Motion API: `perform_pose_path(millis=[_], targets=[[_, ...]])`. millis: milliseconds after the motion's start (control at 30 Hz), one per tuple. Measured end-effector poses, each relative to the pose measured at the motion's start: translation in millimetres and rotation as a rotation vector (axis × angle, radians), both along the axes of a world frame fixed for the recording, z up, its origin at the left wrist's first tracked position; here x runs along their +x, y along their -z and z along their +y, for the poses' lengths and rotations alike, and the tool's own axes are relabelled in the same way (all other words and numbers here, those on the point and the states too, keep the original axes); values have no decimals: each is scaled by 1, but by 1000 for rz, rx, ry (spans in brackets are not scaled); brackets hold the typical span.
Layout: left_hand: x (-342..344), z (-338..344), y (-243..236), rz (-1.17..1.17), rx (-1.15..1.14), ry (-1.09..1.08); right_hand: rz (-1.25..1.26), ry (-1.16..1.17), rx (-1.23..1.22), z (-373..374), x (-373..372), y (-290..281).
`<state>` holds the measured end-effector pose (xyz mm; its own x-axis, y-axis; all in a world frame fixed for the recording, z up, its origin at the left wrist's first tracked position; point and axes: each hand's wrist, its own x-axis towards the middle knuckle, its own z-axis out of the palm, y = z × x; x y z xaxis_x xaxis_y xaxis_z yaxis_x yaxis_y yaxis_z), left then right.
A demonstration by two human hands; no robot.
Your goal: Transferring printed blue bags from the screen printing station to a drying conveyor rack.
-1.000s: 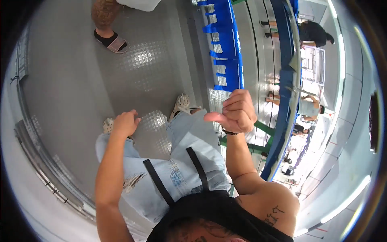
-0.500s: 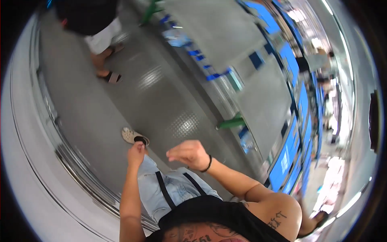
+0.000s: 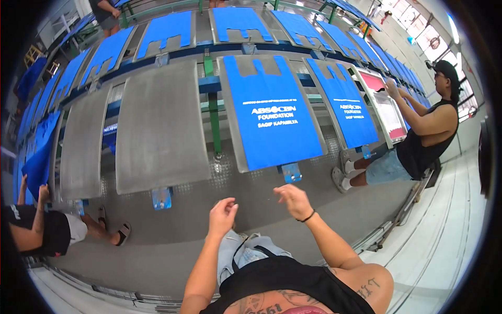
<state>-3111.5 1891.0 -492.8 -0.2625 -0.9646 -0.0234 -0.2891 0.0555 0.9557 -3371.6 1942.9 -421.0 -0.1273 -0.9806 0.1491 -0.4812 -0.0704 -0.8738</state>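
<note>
My left hand (image 3: pixel 223 214) is held in front of my body, fingers loosely curled and apart, with nothing visible in it. My right hand (image 3: pixel 292 199) is also empty and open, fingers partly bent, just below the edge of a grey board that bears a blue fabric bag (image 3: pixel 277 141) with white printing. A second printed blue bag (image 3: pixel 355 131) lies on the board to its right. Up and left of my hands are two bare grey boards (image 3: pixel 159 136) (image 3: pixel 81 162), with small metal brackets (image 3: pixel 162 199) at their near edges. Neither hand touches anything.
A co-worker (image 3: pixel 429 125) at right handles a screen frame (image 3: pixel 395 125) with red ink. Another co-worker (image 3: pixel 42 230) at left lifts blue fabric (image 3: pixel 39 152). A back row of boards bears blue bags (image 3: pixel 240 23). Green and blue rails (image 3: pixel 214 125) run beneath; another person (image 3: pixel 107 15) stands behind.
My view has swung from the floor aisle round to face the rows of boards and both co-workers. My hands have moved forward in front of me, and my right hand's fingers have loosened.
</note>
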Motion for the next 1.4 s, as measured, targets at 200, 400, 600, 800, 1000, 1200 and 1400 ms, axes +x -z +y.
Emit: perform_pose_path(millis=[200, 400, 600, 800, 1000, 1200, 1400], targets=[[-95, -99, -61, -404, -630, 293, -60, 244, 11, -62, -84, -26], [-112, -170, -54, -626, -666, 785, 107, 8, 216, -89, -99, -23], [-117, -184, -41, -567, -725, 885, 9, -425, 603, -131, -74, -15], [-151, -202, -125, -537, -393, 669, -222, -268, 201, -151, -57, 14], [-319, -172, -161, -593, -669, 1019, 355, -520, 106, -133, -58, 58], [-381, -153, -72, -933, -885, 1215, -141, -610, -54, -135, -65, 59], [-397, -198, -164, -883, -844, 1049, 172, -604, 84, -137, -87, 8]])
